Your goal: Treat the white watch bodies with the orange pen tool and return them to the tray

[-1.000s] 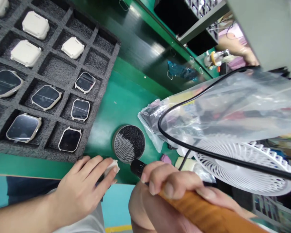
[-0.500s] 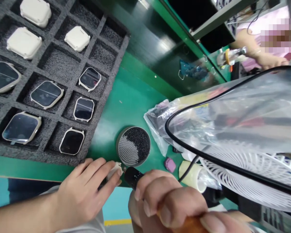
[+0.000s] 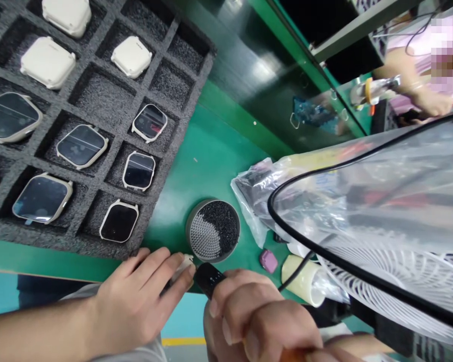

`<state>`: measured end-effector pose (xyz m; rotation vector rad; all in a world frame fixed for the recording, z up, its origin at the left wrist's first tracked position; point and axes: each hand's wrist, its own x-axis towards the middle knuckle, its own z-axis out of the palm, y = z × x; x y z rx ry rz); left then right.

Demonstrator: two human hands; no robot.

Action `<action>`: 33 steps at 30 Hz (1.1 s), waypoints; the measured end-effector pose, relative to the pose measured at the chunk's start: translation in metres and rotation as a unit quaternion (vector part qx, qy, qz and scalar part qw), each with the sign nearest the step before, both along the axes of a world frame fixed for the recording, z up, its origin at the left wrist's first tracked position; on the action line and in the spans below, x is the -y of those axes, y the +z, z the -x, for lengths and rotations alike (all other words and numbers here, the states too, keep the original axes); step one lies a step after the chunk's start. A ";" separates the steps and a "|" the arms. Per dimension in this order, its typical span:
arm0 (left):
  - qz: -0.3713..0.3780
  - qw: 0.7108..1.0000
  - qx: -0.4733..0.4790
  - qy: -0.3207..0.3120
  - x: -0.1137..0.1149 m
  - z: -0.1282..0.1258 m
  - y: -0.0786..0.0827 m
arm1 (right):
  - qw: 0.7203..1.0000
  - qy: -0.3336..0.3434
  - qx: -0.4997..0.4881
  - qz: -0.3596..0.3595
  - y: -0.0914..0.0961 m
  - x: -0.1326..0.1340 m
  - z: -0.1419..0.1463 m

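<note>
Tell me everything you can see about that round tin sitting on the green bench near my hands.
The round tin is a low, open, grey metal-looking container standing upright on the green bench. Inside, a grid of small pale dots covers the lower left part, and dark granular stuff fills the rest. It sits just right of the foam tray, left of the plastic bag, and just beyond the tool's black tip. Nothing clearly touches it.

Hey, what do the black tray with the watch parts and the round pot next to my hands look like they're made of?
The tray looks like black foam: matte, grainy, with coarse open pores in its dividers and compartment floors. The round pot looks like metal, though plastic is possible: a thin, smooth grey rim with a dull sheen. Inside it, a pale dotted surface shows, partly covered by small dark granules; their material cannot be told.
</note>
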<state>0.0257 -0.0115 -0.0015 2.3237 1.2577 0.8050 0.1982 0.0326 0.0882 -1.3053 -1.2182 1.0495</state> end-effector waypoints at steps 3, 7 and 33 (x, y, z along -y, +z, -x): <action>0.002 1.000 0.002 0.003 0.001 -0.001 -0.001 | 1.000 0.011 0.001 0.004 -0.006 -0.003 0.003; 0.008 1.000 0.008 0.007 -0.001 -0.001 0.001 | 0.999 0.040 -0.010 0.017 -0.007 0.003 -0.005; -0.039 0.999 -0.019 -0.011 -0.001 0.003 -0.001 | 0.985 -0.130 -0.018 -0.113 -0.002 -0.008 0.008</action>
